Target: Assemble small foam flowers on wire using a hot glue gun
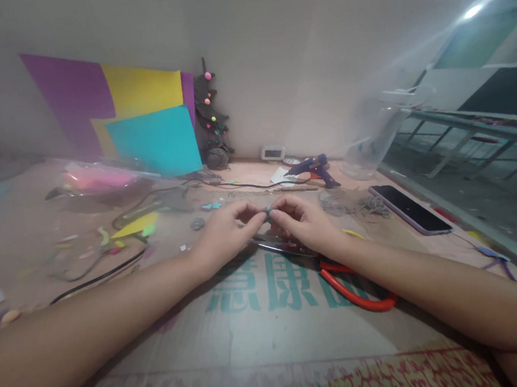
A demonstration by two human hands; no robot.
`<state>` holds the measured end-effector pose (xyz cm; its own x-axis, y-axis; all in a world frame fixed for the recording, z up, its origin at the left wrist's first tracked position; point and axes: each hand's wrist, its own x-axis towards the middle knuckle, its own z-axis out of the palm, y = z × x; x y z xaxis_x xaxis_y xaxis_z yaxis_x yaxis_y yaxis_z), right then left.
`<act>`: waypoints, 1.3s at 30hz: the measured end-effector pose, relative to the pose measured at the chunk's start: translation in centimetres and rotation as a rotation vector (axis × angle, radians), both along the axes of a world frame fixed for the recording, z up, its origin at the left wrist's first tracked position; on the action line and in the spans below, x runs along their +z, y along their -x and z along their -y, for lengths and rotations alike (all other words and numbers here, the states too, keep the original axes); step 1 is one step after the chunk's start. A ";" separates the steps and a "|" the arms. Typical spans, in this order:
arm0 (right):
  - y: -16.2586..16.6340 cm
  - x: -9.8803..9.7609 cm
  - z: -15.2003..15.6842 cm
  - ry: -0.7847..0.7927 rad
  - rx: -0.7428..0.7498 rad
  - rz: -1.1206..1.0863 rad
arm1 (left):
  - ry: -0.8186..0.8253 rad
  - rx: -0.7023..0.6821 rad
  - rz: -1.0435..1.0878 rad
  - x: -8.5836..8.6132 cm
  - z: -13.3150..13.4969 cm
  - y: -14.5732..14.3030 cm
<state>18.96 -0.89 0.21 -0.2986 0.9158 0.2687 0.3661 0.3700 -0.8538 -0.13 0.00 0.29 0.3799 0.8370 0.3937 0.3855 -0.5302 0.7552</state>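
My left hand (225, 231) and my right hand (302, 221) meet fingertip to fingertip over the table. Both pinch one small dark grey piece (266, 212) between thumbs and forefingers; what it is I cannot make out. Scissors with red handles (356, 291) lie under my right wrist, their blades (277, 245) running below both hands. The hands rest on a cardboard sheet (271, 315) printed with large teal characters.
A purple glue gun (312, 167) stands behind the hands, its black cable (239, 186) trailing left. A phone (408, 208) lies at right. Coloured paper sheets (150, 128) and a dark decorated figure (210, 115) lean on the wall. Scraps litter the left side.
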 end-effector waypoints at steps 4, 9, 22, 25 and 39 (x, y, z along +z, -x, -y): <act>-0.1 -0.2 0.0 0.009 0.006 -0.014 | -0.008 -0.017 0.004 -0.2 0.0 0.0; -0.1 0.0 0.2 0.043 0.029 -0.055 | 0.023 -0.010 0.025 -0.1 0.1 -0.1; 0.0 -0.1 -0.1 0.045 -0.012 -0.097 | 0.076 -0.041 0.076 -0.8 -0.6 0.0; -0.1 -0.1 -0.2 0.066 -0.007 -0.114 | 0.099 -0.039 0.076 -0.5 -0.4 0.0; -0.1 0.1 -0.1 0.088 0.007 -0.071 | 0.086 -0.016 -0.011 -0.3 -0.3 0.0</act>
